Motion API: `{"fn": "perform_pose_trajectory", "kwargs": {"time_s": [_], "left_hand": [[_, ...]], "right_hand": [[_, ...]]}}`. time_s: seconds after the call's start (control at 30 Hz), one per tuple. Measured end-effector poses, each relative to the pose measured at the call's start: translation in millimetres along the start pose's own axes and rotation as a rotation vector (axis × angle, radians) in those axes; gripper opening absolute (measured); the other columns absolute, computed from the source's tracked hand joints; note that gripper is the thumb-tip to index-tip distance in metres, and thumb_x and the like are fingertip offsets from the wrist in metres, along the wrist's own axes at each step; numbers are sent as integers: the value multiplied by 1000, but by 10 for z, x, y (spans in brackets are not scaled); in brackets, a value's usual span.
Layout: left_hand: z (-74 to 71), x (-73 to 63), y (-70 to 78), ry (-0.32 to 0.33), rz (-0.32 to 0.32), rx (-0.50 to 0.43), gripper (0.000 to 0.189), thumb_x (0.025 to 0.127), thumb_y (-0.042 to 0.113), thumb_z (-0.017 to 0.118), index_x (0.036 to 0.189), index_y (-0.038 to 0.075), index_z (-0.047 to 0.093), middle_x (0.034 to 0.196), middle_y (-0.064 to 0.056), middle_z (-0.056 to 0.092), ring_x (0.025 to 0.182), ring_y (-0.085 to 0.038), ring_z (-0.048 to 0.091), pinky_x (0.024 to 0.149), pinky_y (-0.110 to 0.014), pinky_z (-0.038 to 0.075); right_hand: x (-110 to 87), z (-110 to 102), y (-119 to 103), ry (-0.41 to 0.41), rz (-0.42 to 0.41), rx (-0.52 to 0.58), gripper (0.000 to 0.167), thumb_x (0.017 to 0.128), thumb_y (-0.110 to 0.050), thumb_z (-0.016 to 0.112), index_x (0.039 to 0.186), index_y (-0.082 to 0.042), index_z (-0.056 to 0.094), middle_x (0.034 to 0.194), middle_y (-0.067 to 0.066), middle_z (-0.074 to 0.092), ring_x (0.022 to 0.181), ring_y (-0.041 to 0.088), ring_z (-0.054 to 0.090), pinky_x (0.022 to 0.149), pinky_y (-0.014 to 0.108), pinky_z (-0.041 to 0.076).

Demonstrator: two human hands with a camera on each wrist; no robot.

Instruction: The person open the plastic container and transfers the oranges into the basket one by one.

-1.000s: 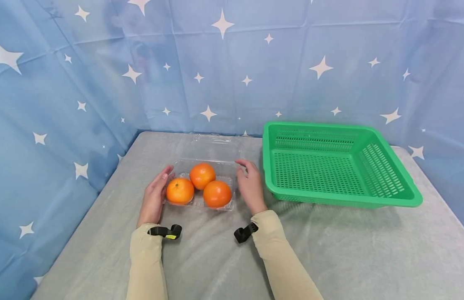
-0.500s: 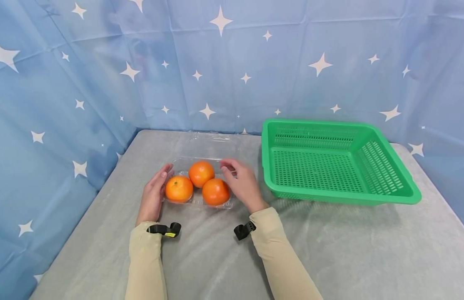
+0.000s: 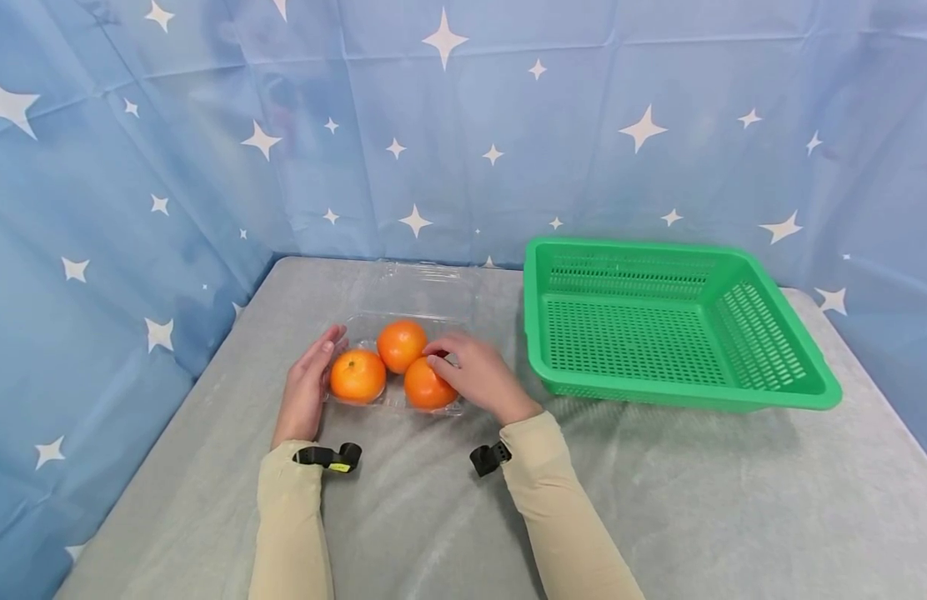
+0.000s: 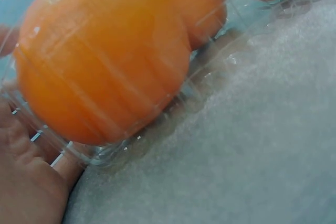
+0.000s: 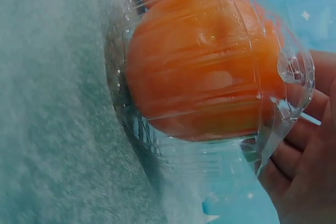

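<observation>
Three oranges sit in a clear plastic clamshell box (image 3: 392, 398) whose lid (image 3: 426, 287) is folded back. The left orange (image 3: 358, 377) shows its stem end; another orange (image 3: 401, 346) lies at the back. My left hand (image 3: 304, 390) rests along the box's left side with its fingers extended, seen through the plastic in the left wrist view. My right hand (image 3: 478, 375) reaches over the box's right wall, its fingers and thumb curled about the top of the right orange (image 3: 428, 387). In the right wrist view the fingertips are hidden behind this orange.
A green perforated basket (image 3: 538, 333) stands right of the box on the grey cloth-covered table (image 3: 403, 517). A blue curtain (image 3: 463, 192) with white stars hangs behind and at the left. A black wrist camera (image 3: 489, 458) is strapped to each wrist.
My right hand has moved left and down from the box's right edge onto the right orange, its fingers curling. The left hand has stayed at the box's left side.
</observation>
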State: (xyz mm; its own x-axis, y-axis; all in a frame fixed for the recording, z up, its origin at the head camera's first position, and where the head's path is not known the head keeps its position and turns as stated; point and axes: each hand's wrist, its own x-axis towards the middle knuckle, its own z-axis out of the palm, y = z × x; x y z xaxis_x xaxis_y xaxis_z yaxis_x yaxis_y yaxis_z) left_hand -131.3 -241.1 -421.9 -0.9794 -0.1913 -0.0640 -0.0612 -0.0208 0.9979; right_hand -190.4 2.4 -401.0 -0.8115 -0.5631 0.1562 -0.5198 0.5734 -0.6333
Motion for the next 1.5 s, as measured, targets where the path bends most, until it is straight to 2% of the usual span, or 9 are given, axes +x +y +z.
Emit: {"fn": "perform_pose_trajectory", "kwargs": {"time_s": [0.23,0.4,0.53,0.67,0.8,0.93,1.1,1.3,1.5], "left_hand": [[-63,95,-133,24,-3,-13,50,91,45,43,135,24,40,135,10,40,125,-11,35,105,-36,23],[-66,124,-198,18,19,-25,52,90,46,44,136,22,39,135,9,40,125,-11,35,105,-36,23],[-49,77,-142,3,14,-26,51,92,43,42,137,21,37,137,7,39,126,-12,34,105,-36,22],[-37,-25,-69,-13,-13,-3,49,93,42,39,138,21,35,139,6,37,127,-13,32,106,-37,20],[-73,-35,-182,-6,-33,25,51,91,47,40,137,25,36,137,9,38,126,-11,34,105,-39,20],[-85,59,-251,10,-18,29,51,89,51,41,135,28,39,135,11,40,124,-9,35,105,-40,21],[-51,97,-167,4,5,26,52,90,49,41,136,25,39,135,10,40,125,-11,35,105,-40,21],[-8,-2,-31,-2,5,33,50,93,43,39,138,20,36,137,6,39,126,-13,34,105,-38,21],[19,-67,16,5,-3,50,51,94,43,37,138,19,35,138,4,38,127,-16,33,105,-40,21]], "right_hand": [[6,-12,-39,-53,-46,-90,27,92,-33,46,110,-21,62,109,-6,58,101,12,51,87,30,41],[-16,-12,-54,-95,-47,-148,31,93,-34,43,117,-22,58,118,-4,54,112,15,46,95,34,34],[-34,-21,-79,-137,-22,-139,37,93,-37,43,123,-19,54,125,0,51,118,19,41,100,38,28],[-60,-8,-79,-170,-8,-106,42,92,-38,43,126,-15,52,127,3,49,119,21,40,100,38,29],[-104,28,-66,-199,6,-102,42,92,-39,43,123,-14,54,126,4,49,118,20,39,100,37,29],[-84,-13,-86,-193,14,-114,39,91,-40,45,119,-15,56,121,0,52,114,18,41,98,37,30],[-42,-42,-113,-167,7,-128,38,89,-41,47,115,-15,55,113,-3,55,108,17,44,95,36,31],[-32,-9,-134,-171,8,-183,40,88,-42,47,116,-14,55,113,-2,56,108,19,45,95,37,31],[-36,17,-158,-180,22,-243,43,88,-45,44,114,-14,56,113,0,56,110,21,44,96,37,29]]}}
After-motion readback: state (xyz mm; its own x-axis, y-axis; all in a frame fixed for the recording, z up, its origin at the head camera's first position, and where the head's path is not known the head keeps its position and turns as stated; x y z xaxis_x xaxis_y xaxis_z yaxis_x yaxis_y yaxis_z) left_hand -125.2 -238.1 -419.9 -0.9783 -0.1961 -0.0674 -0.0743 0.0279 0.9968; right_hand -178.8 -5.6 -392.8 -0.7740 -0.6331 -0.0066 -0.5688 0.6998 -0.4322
